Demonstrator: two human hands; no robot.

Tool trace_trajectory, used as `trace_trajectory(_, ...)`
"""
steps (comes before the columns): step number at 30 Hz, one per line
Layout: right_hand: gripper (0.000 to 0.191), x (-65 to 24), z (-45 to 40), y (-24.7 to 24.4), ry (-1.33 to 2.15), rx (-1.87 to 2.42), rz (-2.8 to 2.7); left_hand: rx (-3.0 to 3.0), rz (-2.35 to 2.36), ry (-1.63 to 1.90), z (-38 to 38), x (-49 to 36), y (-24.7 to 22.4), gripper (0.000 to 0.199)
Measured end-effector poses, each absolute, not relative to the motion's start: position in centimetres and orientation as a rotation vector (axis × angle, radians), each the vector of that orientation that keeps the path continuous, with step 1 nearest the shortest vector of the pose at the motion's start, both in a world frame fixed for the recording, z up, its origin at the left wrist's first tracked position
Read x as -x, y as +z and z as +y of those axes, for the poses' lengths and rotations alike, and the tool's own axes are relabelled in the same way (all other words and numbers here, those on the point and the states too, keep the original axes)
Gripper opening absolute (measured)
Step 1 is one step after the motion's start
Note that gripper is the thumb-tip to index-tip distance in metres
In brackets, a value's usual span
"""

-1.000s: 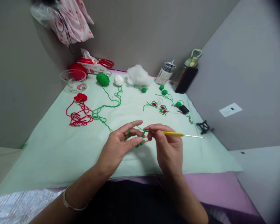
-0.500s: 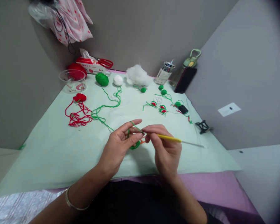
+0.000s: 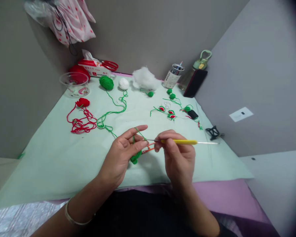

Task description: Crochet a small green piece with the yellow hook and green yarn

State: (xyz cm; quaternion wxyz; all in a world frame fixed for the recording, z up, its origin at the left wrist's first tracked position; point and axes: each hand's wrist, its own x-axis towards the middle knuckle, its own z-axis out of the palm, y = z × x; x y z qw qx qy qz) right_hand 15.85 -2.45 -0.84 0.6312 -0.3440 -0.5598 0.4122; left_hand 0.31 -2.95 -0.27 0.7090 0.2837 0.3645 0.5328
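Yellow-handled hook (image 3: pixel 179 142): swung nearer level since half a second ago; left hand (image 3: pixel 119 151) and right hand (image 3: pixel 180 158) stand slightly farther apart.
Left hand: partly curled, index finger extended, thumb pinching the green crochet piece (image 3: pixel 135 157) against the fingers; green yarn (image 3: pixel 140 133) runs over the index finger.
Right hand: fingers gathered in a pinch around the hook's yellow handle; a metal end shows on each side.
Green crochet piece: below the left thumb, raised above the pale green cloth (image 3: pixel 88 171); orange strip (image 3: pixel 148 150) reaches from beside it toward the right fingers.
Near edge: cloth ends by the wrists, violet cloth (image 3: pixel 224 197) beneath.
Left-side room: broad stretch of cloth out to its slanting edge; red yarn tangle (image 3: pixel 84 126) well apart, beyond the hand.
Right-side room: cloth runs on to the wall (image 3: pixel 273 82); black stand (image 3: pixel 213 132) at that edge, near the hook's far end.
Far side: small red-and-green pieces (image 3: pixel 171 116), well beyond the fingertips.
Hidden: hook's working tip, too small to make out against the yarn; bottle (image 3: pixel 201 63), partly behind a dark phone (image 3: pixel 196 83).
Cut off: dotted fabric (image 3: pixel 72 23), top edge; left forearm (image 3: pixel 88 194), bottom.
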Motion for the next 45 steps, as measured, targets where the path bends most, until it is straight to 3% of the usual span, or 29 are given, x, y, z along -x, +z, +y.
trace_trajectory(3,0.015,-15.4,-2.4,-1.2,0.916,0.827,-1.336,-0.681,0.788,1.158,-3.2,-0.7,-0.3,0.041)
trace_trajectory(8,0.014,-16.0,-2.0,-1.8,1.062,0.875,-1.202,-0.668,0.810,1.160,-3.1,-0.4,-0.5,0.029)
trace_trajectory(13,0.015,-16.1,-2.1,-1.7,1.077,0.869,-1.208,-0.685,0.825,1.156,-3.1,-0.5,-0.3,0.033)
trace_trajectory(17,0.023,-15.4,-3.0,-1.9,0.704,0.934,-1.484,-0.654,0.865,1.209,-3.3,-1.2,-0.5,0.041)
trace_trajectory(21,0.043,-15.0,-3.5,-2.6,0.243,0.911,-1.721,-0.528,0.796,1.141,-3.1,-1.1,-1.0,0.040)
trace_trajectory(27,0.019,-16.0,-2.7,-1.4,0.834,0.878,-1.309,-0.514,0.828,1.108,-2.6,0.3,-0.7,0.035)
trace_trajectory(30,0.015,-15.9,-2.3,-1.1,1.053,0.828,-1.211,-0.628,0.854,1.153,-2.8,0.0,-0.3,0.044)
trace_trajectory(45,0.015,-15.4,-2.2,-2.0,1.114,0.856,-1.227,-0.656,0.856,1.135,-3.2,-0.2,-0.6,0.039)
